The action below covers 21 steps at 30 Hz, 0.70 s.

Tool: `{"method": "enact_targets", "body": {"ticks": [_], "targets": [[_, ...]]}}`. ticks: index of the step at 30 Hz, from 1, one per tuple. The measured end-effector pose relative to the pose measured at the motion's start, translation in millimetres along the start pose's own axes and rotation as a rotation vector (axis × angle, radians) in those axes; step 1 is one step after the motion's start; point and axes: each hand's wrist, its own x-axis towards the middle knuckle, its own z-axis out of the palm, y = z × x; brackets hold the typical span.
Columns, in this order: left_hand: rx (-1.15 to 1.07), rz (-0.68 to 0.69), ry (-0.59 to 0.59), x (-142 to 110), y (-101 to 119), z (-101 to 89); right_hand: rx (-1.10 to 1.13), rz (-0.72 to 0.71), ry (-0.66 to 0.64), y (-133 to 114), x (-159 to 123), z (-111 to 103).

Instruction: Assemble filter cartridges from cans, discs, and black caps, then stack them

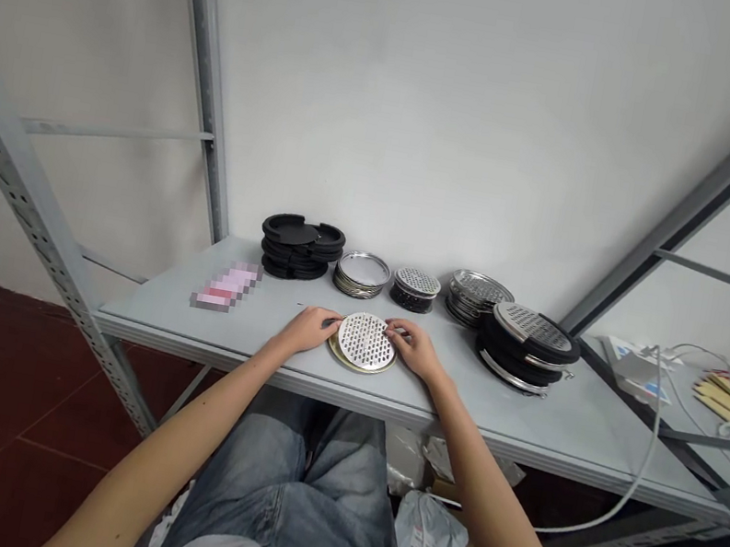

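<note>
Near the table's front edge, a round metal grater plate full of small holes lies over a shallow gold-edged metal dish. My left hand pinches the plate's left rim between thumb and fingers. On the opposite side, my right hand grips its right rim in the same way. The plate sits slightly off-centre, so the dish's edge shows at the lower left. Whether the plate touches the dish underneath I cannot tell.
Along the wall stand stacked black rings, shallow metal dishes, grater plates and wire-rimmed metal pieces. At right is a pile of black rings with metal parts. A white cable hangs over the right edge.
</note>
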Motion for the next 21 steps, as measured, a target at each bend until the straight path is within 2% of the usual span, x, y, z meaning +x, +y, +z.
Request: {"method": "enact_targets", "body": {"ticks": [4, 6, 13, 15, 18, 21], "targets": [[-0.017, 0.003, 0.001, 0, -2, 1.2, -0.002, 0.033, 0.018, 0, 1, 0], [-0.016, -0.007, 0.01, 0, -4, 2.0, -0.012, 0.052, 0.08, 1, 1, -2], [-0.005, 0.036, 0.032, -2, -2, 1.5, -0.075, 0.143, 0.519, 13, 3, -11], [-0.016, 0.066, 0.036, -2, -1, 0.1, -0.107, 0.166, 0.602, 17, 2, -14], [-0.067, 0.129, -0.021, -3, 1, -1.2, -0.132, 0.178, 0.638, 20, 2, -16], [-0.092, 0.12, -0.079, -4, -1, -0.2, -0.1, 0.183, 0.611, 22, 3, -16]]}}
